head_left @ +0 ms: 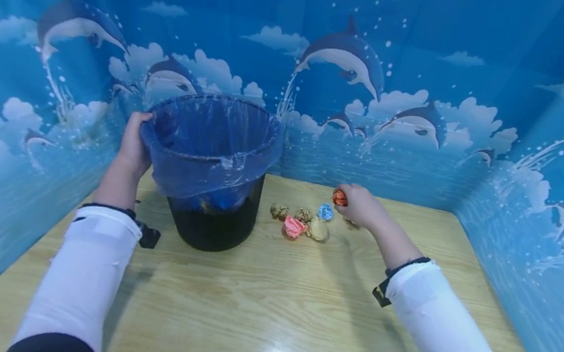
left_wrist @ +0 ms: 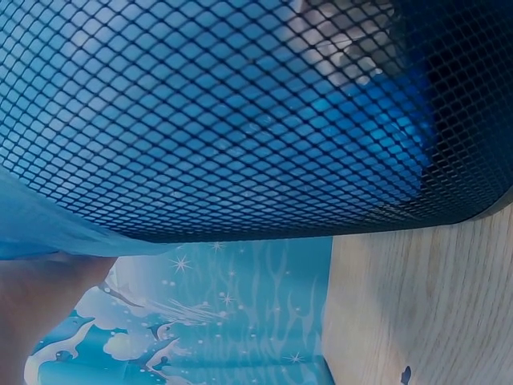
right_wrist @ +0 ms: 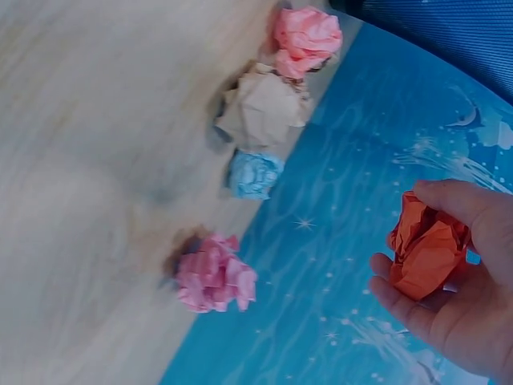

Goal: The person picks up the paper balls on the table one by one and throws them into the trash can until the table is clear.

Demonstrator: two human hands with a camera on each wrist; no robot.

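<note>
My left hand [head_left: 135, 143] grips the rim of a black mesh trash bin [head_left: 212, 229] lined with a translucent blue bag [head_left: 182, 172]. The bin leans toward me at the left of the table. Through the mesh, the left wrist view shows blue and pale contents [left_wrist: 369, 128]. My right hand [head_left: 364, 208] holds an orange crumpled paper ball [right_wrist: 430, 250] between thumb and fingers, above the table's back edge. Near that hand lie a light blue paper ball [head_left: 326, 211] and a pink-purple paper ball [right_wrist: 216, 274], the latter mostly hidden in the head view.
Between bin and right hand, a coral-pink paper ball [head_left: 294, 227], a beige one [head_left: 318, 229] and two brownish ones, one [head_left: 279, 211] nearest the bin, lie on the wooden table [head_left: 245, 306]. A dolphin-printed curtain [head_left: 259, 15] walls the back and sides.
</note>
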